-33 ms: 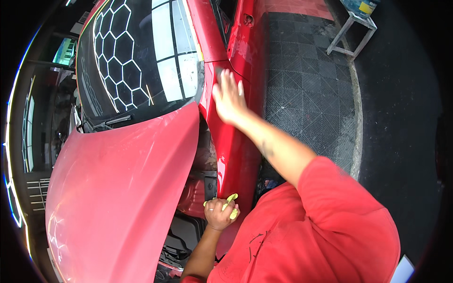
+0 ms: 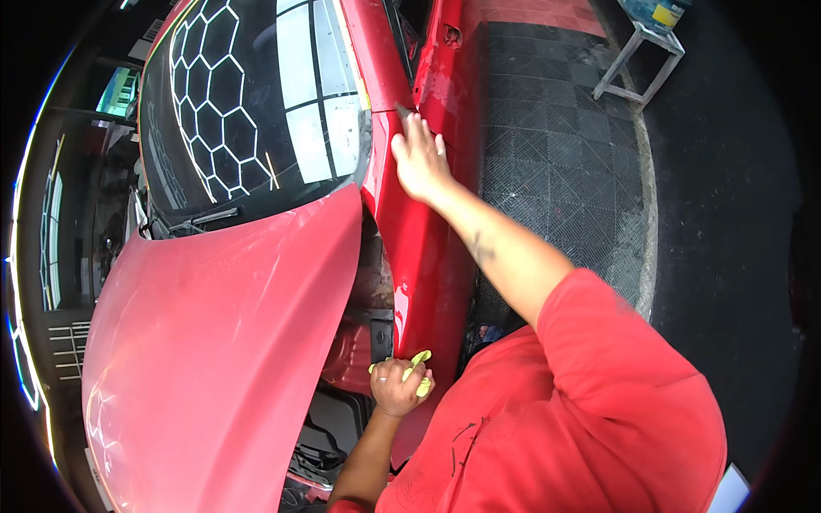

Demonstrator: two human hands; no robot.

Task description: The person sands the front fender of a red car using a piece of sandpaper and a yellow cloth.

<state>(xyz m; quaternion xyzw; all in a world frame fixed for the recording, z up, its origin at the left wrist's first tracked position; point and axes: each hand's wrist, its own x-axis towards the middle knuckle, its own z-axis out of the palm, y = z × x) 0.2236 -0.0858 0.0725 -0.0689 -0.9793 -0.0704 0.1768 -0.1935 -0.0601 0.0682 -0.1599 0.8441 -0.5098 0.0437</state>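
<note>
My left hand is closed around a crumpled yellow cloth, resting at the front end of the glossy red fender. Farther up that fender, my right hand lies with its fingers stretched forward and close together. Under its fingertips pokes out a small dark pad, pressed against the paint near the seam by the windshield pillar; most of it is covered by the fingers, and its material cannot be made out.
A dull red hood spreads to the left, with a gap between it and the fender showing the engine bay. Beyond is the windshield. Black floor tiles lie on the right. A grey stool carries a water jug.
My right hand has slid slightly forward along the fender toward the door, with the dark pad at its fingertips. The left hand and cloth stay where they were.
</note>
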